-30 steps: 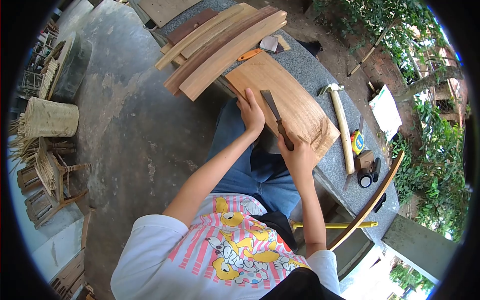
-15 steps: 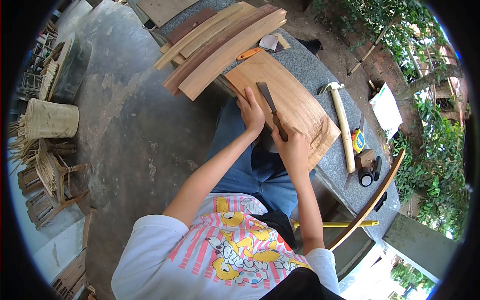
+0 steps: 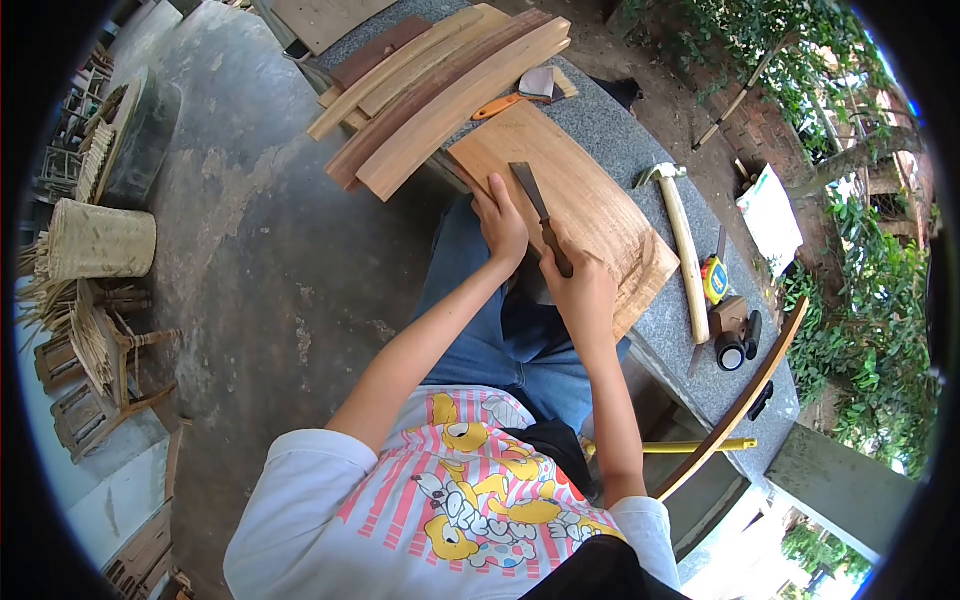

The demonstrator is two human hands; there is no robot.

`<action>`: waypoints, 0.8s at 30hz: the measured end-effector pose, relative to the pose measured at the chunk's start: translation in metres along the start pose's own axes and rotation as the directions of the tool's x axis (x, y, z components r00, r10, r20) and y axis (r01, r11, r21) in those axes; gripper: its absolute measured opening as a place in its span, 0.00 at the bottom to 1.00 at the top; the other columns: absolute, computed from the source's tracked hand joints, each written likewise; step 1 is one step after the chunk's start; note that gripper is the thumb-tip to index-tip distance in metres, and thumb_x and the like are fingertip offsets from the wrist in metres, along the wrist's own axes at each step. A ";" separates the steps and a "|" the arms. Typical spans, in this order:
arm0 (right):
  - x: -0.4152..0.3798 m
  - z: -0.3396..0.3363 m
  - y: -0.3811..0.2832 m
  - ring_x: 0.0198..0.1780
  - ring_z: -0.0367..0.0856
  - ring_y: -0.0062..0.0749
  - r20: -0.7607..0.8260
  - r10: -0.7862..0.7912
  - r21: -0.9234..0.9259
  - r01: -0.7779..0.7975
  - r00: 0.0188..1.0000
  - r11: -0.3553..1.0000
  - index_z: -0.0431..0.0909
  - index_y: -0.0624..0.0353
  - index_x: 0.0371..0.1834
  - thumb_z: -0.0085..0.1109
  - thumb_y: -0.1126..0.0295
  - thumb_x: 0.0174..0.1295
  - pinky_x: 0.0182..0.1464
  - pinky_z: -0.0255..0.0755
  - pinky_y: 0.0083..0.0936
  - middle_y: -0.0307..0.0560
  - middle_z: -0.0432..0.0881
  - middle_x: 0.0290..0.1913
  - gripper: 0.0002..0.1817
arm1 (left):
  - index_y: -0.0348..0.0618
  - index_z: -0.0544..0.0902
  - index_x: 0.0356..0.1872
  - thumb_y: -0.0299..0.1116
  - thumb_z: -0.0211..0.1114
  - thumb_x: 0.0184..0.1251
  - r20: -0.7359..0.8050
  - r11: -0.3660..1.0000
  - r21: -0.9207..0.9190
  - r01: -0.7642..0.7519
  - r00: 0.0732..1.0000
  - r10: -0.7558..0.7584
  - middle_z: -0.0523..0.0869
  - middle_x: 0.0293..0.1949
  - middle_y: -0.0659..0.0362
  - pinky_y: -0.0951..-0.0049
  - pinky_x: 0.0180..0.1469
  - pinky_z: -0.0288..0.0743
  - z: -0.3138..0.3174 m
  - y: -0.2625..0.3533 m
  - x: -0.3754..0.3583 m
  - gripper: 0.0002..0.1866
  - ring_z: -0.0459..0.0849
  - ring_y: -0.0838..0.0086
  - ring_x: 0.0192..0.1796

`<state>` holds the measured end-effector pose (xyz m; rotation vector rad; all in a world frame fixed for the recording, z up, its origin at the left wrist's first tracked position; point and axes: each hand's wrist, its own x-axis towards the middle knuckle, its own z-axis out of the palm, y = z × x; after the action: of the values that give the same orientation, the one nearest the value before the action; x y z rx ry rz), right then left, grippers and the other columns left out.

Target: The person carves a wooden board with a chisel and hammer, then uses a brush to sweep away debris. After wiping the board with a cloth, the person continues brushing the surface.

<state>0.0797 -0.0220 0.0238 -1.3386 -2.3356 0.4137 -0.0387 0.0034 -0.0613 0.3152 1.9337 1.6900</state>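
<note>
A wide, curved wooden board (image 3: 592,185) rests across the stone bench edge, its near side over my lap. My left hand (image 3: 503,228) grips the board's near-left edge, thumb on the upper face and the other fingers underneath. In my right hand (image 3: 582,298) is a putty knife (image 3: 531,195) with a dark handle. Its flared blade lies over the board, pointing away from me to the upper left. Rough, darker marks show on the board's right end, beyond my right hand.
Curved wooden slats (image 3: 450,95) are stacked at the bench's far left, near an orange-handled brush (image 3: 497,106). A hammer (image 3: 684,250), a tape measure (image 3: 714,278) and a wooden block (image 3: 729,315) lie along the right of the granite bench (image 3: 625,125). A long curved strip (image 3: 745,400) leans at the right.
</note>
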 end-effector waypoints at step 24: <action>0.009 0.019 -0.001 0.21 0.83 0.44 -0.051 -0.015 -0.017 0.014 0.999 1.000 0.83 0.49 0.57 0.64 0.63 0.60 0.29 0.78 0.39 0.51 0.80 0.19 0.20 | 0.52 0.34 0.79 0.62 0.36 0.77 0.019 0.999 0.022 0.029 0.999 -0.029 0.66 0.64 0.32 0.55 0.64 0.68 -0.001 0.000 -0.001 0.41 0.72 0.43 0.62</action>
<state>0.0655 -0.0161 0.0096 -1.3236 -2.3099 0.3523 -0.0384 0.0023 -0.0605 0.3090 1.9353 1.6424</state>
